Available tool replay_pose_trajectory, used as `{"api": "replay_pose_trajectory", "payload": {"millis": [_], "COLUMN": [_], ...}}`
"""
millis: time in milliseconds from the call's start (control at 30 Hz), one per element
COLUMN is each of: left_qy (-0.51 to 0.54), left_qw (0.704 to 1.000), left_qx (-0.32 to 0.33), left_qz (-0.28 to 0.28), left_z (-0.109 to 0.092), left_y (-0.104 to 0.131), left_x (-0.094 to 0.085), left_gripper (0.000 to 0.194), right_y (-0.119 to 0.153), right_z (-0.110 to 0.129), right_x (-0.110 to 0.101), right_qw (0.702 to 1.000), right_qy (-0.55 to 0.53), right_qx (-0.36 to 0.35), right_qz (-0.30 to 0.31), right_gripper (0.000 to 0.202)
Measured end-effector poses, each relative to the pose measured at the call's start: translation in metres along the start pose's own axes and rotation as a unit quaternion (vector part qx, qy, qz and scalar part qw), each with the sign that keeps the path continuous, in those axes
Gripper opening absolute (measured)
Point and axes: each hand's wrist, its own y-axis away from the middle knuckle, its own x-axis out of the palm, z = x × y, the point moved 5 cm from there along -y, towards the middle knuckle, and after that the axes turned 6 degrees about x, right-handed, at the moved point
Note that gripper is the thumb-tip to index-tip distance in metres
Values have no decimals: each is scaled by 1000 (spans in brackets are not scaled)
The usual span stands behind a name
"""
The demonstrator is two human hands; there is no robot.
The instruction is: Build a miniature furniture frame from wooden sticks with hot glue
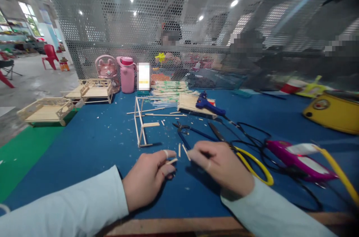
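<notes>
Head view: the left hand (148,178) pinches a short, pale wooden stick (172,161) between thumb and forefinger over the blue tabletop (92,147). The right hand (224,166) curls its fingers beside slim, pale wooden strips (179,150); whether they grip one cannot be told. Beyond stands an angular, pale wooden frame (141,125).

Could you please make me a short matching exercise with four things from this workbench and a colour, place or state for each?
Things:
1. Left hand
2. Scissors
3. Glue gun
4. Flask

Descriptions:
A. Blue, resting on a pale wooden piece
B. Pink, standing in front of the mesh screen
C. Has a short wooden stick in its grip
D. Dark-bladed, with yellow on the handle

Right pairs: 1-C, 2-D, 3-A, 4-B.
</notes>
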Motion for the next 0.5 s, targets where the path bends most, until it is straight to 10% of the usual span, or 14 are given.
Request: {"api": "replay_pose_trajectory", "payload": {"millis": [133,500], "left_qy": [60,93], "left_qw": [998,994], "left_qx": [-8,0], "left_qz": [8,51], "left_z": [0,-1], "left_y": [0,-1], "left_x": [5,9], "left_gripper": [24,20], "right_y": [-18,-29], "right_z": [-30,-42], "right_x": [1,15], "right_qw": [985,953], "right_qy": [93,-185], "right_qx": [137,211], "right_qz": [56,115], "right_gripper": [34,17]}}
